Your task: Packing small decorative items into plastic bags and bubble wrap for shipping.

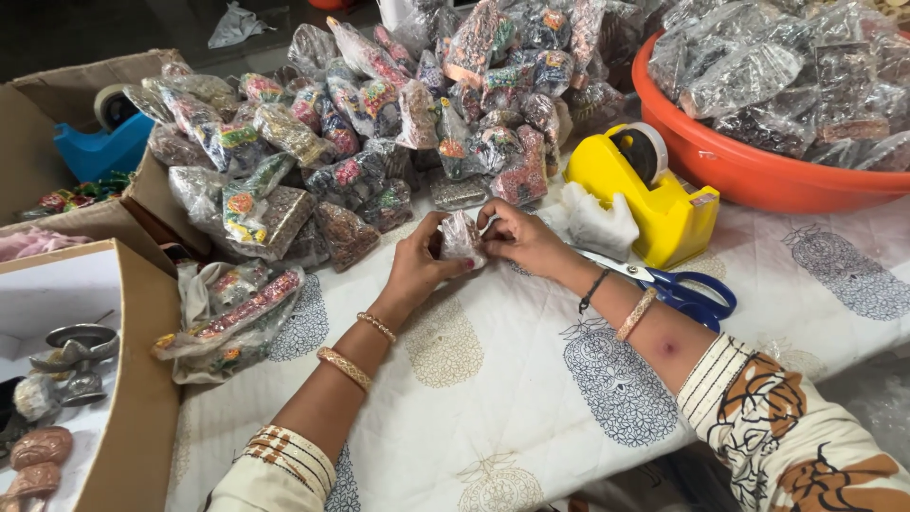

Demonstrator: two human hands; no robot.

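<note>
My left hand [414, 263] and my right hand [518, 237] meet over the white printed cloth [493, 379] and both pinch a small clear plastic packet [460, 237] with something pale and speckled inside. The packet is held just in front of a big heap of filled clear packets [398, 123] with colourful contents. My wrists wear gold bangles and a black thread.
A yellow tape dispenser [645, 194] stands right of my hands, with crumpled white material [597, 223] beside it and blue-handled scissors [682, 289] under my right forearm. An orange tub [749, 171] of packets is at the far right. Cardboard boxes [133, 379] line the left.
</note>
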